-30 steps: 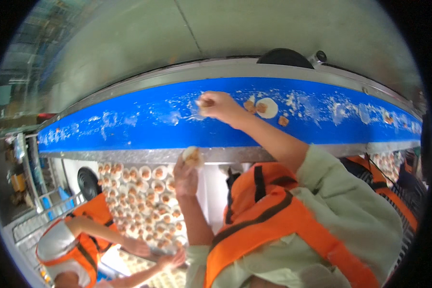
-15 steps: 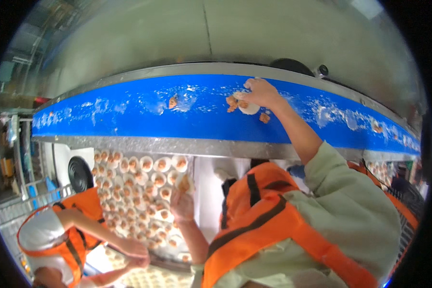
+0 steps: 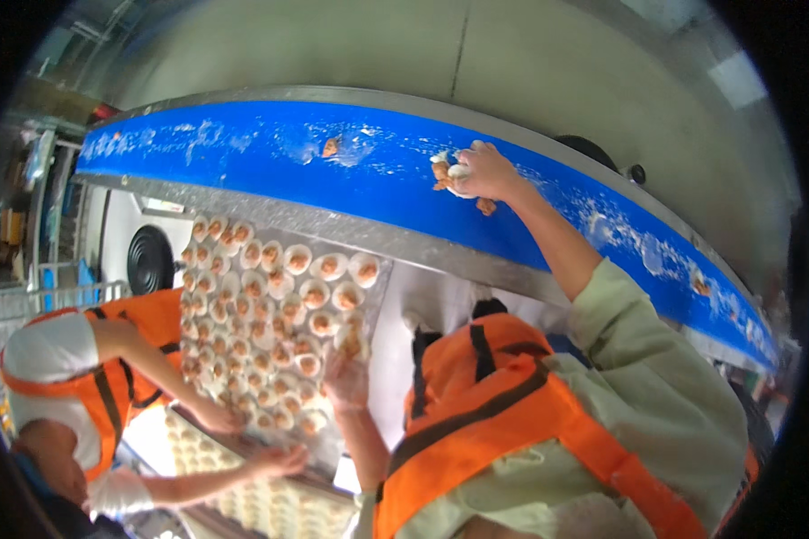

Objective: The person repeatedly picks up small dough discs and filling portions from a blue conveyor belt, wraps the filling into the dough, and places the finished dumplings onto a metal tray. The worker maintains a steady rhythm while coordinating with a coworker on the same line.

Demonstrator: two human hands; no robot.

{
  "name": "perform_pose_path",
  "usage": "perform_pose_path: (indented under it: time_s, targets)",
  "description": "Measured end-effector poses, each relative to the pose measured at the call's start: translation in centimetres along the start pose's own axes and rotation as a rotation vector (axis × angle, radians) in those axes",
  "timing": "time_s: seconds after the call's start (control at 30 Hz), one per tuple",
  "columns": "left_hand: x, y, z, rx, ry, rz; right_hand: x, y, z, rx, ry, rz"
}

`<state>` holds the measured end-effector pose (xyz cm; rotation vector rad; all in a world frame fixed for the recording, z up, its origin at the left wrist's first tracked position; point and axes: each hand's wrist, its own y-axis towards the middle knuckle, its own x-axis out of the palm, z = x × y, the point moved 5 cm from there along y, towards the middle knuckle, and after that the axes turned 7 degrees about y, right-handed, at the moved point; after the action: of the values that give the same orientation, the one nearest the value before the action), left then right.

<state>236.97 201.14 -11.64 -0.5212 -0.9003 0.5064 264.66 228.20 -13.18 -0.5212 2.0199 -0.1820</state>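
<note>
Reaching up across the blue conveyor belt (image 3: 270,157), my right hand (image 3: 485,171) is at its middle stretch, the grip closed over a pale shell piece with orange meat (image 3: 448,172); the piece shows at my fingertips, touching the belt. One small orange bit (image 3: 486,206) lies on the belt just below my wrist, and another orange scrap (image 3: 331,146) sits farther left, well apart from the hand. White flecks are scattered along the belt toward its right end.

My left hand (image 3: 346,377) is down at the near right corner of the metal tray (image 3: 379,280), fingers bent, resting on the shells in rows (image 3: 270,314) there. I cannot tell whether that grip actually holds one of them or only touches them. The tray lies just below the belt's near edge and is packed with round pale shells, each with an orange centre.

At the tray's left and near edge a co-worker in an orange apron (image 3: 135,355) has both hands (image 3: 243,440) by the tray's rim.
</note>
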Motion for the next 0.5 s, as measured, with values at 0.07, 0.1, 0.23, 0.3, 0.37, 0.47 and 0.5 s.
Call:
perform_pose_path:
  time_s: [0.07, 0.1, 0.23, 0.3, 0.37, 0.47, 0.5]
  targets:
    - [-0.4, -0.8, -1.0, 0.017, 0.035, 0.072, 0.4, 0.0, -0.4, -0.115, -0.014, 0.045]
    - [-0.6, -1.1, -1.4, 0.026, 0.053, 0.109, 0.6, -0.1, -0.7, -0.129, 0.043, 0.045]
    - [0.1, -2.2, -3.2, 0.044, 0.108, 0.112, 0.2, -0.4, -1.9, -0.141, 0.198, -0.025]
    - [0.5, -2.7, -3.9, 0.060, 0.135, 0.117, 0.2, 0.6, -1.0, -0.111, 0.399, -0.134]
    - [0.8, -3.2, -4.3, 0.081, 0.114, 0.139, 0.6, 2.8, 1.9, -0.059, 0.759, -0.292]
    - [-0.3, -4.4, -4.8, 0.180, 0.410, 0.248, -5.3, 1.6, 1.3, -0.043, 1.004, -0.345]
    - [-0.5, -4.8, -5.0, 0.183, 0.392, 0.258, -6.5, 1.4, 1.7, -0.078, 1.121, -0.345]
